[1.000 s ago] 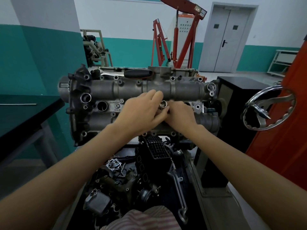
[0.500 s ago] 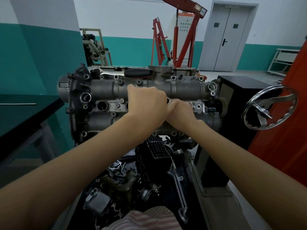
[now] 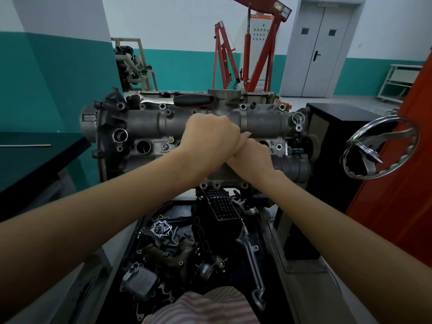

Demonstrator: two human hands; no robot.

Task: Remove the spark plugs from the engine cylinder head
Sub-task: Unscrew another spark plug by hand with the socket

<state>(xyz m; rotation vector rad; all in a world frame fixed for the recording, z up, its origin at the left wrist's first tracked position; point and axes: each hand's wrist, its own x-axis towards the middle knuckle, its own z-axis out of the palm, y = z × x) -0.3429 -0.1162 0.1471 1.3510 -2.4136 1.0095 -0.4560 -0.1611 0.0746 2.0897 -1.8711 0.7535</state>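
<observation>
left hand (image 3: 208, 139), right hand (image 3: 251, 155), touching, on cylinder head (image 3: 149, 122)

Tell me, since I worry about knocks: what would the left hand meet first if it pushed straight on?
Probably the cylinder head itself: the left hand already lies over its middle, curled beside the right hand. Depth is unclear.

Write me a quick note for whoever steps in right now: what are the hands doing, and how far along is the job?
Left hand: fist curled over the middle of the cylinder head; what it grips is hidden.
Right hand: pressed against the left from the right, low on the head; its fingers are hidden.
Spark plug wells: one on the left looks open and empty; another shows partly by the right hand. No plug visible anywhere.
Done: cannot tell.
Left: finish the middle well under the hands, then check the rest.
</observation>
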